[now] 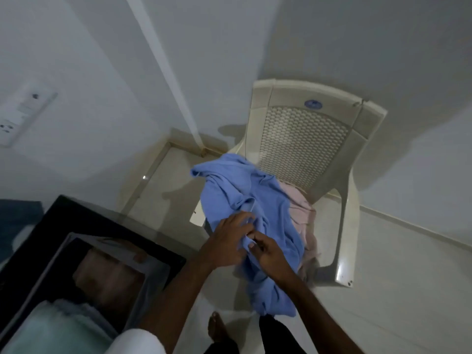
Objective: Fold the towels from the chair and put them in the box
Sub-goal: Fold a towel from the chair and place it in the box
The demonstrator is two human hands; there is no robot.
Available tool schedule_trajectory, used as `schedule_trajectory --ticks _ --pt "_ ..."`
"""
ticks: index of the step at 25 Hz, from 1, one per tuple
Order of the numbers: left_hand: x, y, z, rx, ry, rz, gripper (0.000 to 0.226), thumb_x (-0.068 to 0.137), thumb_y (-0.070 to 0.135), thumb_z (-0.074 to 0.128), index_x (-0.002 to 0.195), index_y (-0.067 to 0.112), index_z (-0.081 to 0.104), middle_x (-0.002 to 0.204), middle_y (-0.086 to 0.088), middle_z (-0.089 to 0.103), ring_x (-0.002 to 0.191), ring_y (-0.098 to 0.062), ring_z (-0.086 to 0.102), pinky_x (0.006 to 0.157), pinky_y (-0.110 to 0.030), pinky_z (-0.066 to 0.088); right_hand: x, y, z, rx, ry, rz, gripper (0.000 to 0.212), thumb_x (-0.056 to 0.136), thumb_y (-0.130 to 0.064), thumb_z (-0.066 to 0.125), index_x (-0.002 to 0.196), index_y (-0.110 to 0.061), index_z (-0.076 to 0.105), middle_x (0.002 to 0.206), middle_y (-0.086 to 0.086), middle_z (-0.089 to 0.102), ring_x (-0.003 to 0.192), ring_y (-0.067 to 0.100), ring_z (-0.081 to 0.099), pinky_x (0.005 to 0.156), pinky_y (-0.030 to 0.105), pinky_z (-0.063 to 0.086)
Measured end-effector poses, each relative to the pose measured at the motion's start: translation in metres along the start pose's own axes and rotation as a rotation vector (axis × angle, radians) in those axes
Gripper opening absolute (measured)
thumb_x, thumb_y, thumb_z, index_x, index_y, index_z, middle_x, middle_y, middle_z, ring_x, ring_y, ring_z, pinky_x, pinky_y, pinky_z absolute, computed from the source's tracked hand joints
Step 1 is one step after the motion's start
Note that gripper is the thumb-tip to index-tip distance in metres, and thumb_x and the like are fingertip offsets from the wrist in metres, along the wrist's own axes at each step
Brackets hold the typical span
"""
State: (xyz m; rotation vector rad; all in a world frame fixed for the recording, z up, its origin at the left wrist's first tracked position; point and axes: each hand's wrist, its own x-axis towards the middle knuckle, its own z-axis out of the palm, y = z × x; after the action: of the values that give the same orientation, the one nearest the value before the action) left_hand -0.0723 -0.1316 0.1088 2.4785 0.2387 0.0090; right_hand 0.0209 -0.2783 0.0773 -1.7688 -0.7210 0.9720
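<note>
A crumpled blue towel (237, 190) lies over the seat and front edge of a cream plastic chair (304, 139) and hangs toward the floor. Under it a pale pink towel (300, 208) shows on the seat. My left hand (226, 240) and my right hand (268, 254) meet at the towel's middle, and both pinch a fold of the blue cloth. At the lower left stands an open box (84, 254) on a black table; a light teal folded towel (51, 328) lies in it.
The chair stands against a white wall in a corner with a pale tiled floor (383, 302). A switch plate (23, 116) is on the left wall. My bare foot (217, 328) is on the floor below the towel.
</note>
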Motion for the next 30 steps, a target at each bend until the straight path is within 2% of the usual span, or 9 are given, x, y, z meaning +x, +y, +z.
schedule_trajectory --ticks 4,8,10,12,15,17,20,26,30 --pt "0.009 0.009 -0.05 0.016 -0.011 0.096 0.024 0.08 0.033 0.068 0.087 0.01 0.067 0.114 -0.007 0.061 0.095 -0.026 0.064 0.073 -0.041 0.051 -0.027 -0.079 -0.056 -0.102 -0.027 -0.145 0.017 0.097 -0.019 0.051 0.092 -0.011 0.065 0.083 0.009 0.067 0.079 0.023 0.064 0.072 0.03 0.047" --pt "0.039 0.039 -0.116 0.059 0.0 -0.082 0.02 0.083 0.01 0.066 0.101 0.003 0.071 0.109 -0.016 0.067 0.103 -0.032 0.063 0.089 -0.035 0.049 -0.05 -0.134 -0.105 -0.333 -0.06 -0.229 0.019 0.093 -0.034 0.065 0.093 -0.015 0.061 0.083 0.0 0.061 0.075 0.013 0.056 0.07 0.026 0.043" --pt "0.057 0.068 -0.156 -0.047 0.083 0.023 0.006 0.08 0.01 0.065 0.077 0.007 0.07 0.077 -0.014 0.066 0.08 -0.026 0.065 0.078 -0.031 0.05 -0.056 -0.15 -0.122 -0.417 0.006 -0.227 0.027 0.084 -0.036 0.074 0.095 -0.016 0.059 0.086 -0.006 0.061 0.08 0.013 0.057 0.073 0.026 0.044" --pt "0.069 0.102 -0.195 -0.091 0.216 0.176 0.022 0.073 0.025 0.055 0.054 0.029 0.045 0.053 0.007 0.045 0.055 -0.009 0.047 0.056 -0.022 0.036 -0.057 -0.158 -0.134 -0.457 0.145 -0.157 0.03 0.078 -0.031 0.073 0.096 -0.01 0.064 0.089 0.002 0.068 0.085 0.022 0.064 0.075 0.035 0.047" --pt "0.07 0.146 -0.243 -0.243 0.367 0.253 0.025 0.068 0.028 0.049 0.054 0.03 0.029 0.053 0.011 0.03 0.052 0.004 0.029 0.048 -0.024 0.025 -0.061 -0.154 -0.15 -0.411 0.426 0.024 0.01 0.078 -0.023 0.068 0.087 -0.02 0.064 0.084 0.004 0.069 0.085 0.028 0.066 0.068 0.034 0.043" --pt "0.07 0.155 -0.264 -0.378 0.489 0.241 0.025 0.069 0.028 0.051 0.055 0.029 0.03 0.055 0.01 0.028 0.05 0.005 0.025 0.048 -0.023 0.022 -0.071 -0.146 -0.153 -0.383 0.589 0.142 0.021 0.066 -0.021 0.054 0.085 -0.026 0.059 0.081 -0.001 0.065 0.082 0.027 0.062 0.064 0.032 0.039" --pt "0.065 0.155 -0.291 -0.509 0.632 0.187 0.031 0.071 0.015 0.054 0.056 0.028 0.03 0.052 0.016 0.026 0.051 0.004 0.023 0.049 -0.024 0.02 -0.09 -0.128 -0.15 -0.358 0.818 0.261 0.033 0.066 -0.007 0.054 0.093 -0.025 0.056 0.091 0.004 0.064 0.084 0.03 0.059 0.065 0.033 0.038" --pt "0.041 0.138 -0.34 -0.832 0.933 0.017 0.026 0.066 0.0 0.051 0.055 0.017 0.034 0.061 -0.002 0.028 0.06 -0.014 0.028 0.054 -0.029 0.024 -0.122 -0.136 -0.152 -0.292 1.244 0.284 0.02 0.076 -0.004 0.056 0.093 -0.015 0.056 0.101 0.008 0.048 0.078 0.025 0.045 0.072 0.035 0.038" --pt "0.038 0.1 -0.378 -1.068 1.163 -0.173 0.016 0.062 0.009 0.055 0.052 0.021 0.051 0.067 -0.003 0.051 0.063 -0.017 0.047 0.059 -0.03 0.037 -0.134 -0.139 -0.181 -0.325 1.341 0.319 0.019 0.077 -0.005 0.056 0.093 -0.012 0.062 0.105 0.014 0.057 0.088 0.038 0.058 0.073 0.038 0.042"
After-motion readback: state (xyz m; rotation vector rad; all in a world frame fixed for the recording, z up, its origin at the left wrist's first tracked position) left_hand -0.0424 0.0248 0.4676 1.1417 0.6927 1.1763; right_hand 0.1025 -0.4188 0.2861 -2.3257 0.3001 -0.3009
